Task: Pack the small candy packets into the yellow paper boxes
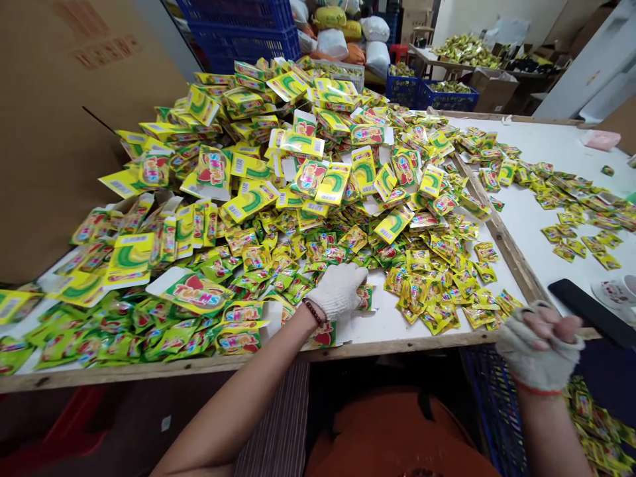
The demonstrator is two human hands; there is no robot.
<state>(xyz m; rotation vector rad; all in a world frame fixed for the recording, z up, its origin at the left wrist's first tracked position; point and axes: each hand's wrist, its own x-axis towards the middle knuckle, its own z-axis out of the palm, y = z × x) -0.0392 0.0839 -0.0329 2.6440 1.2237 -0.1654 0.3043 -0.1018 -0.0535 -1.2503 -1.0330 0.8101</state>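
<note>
My left hand point(338, 291), in a white knit glove, is closed on a small Twins candy box point(366, 298) at the table's front edge. Its fingertips are partly hidden. White flaps of a box lie beside that hand, and another printed box point(325, 334) shows beneath the wrist. Off the table's front edge, my right hand point(540, 341) is raised in a glove with bare fingertips. Those fingers are curled in, and I cannot see into the palm. Yellow candy packets point(427, 298) lie between the hands; green candy packets point(114, 341) spread at the left.
A high heap of candy boxes point(308, 142) covers the table's middle. A large cardboard carton point(64, 139) stands left. A wooden strip point(514, 258) divides the white tabletop. Right are a black phone point(591, 311) and a mug point(613, 291). A blue crate point(497, 404) sits below.
</note>
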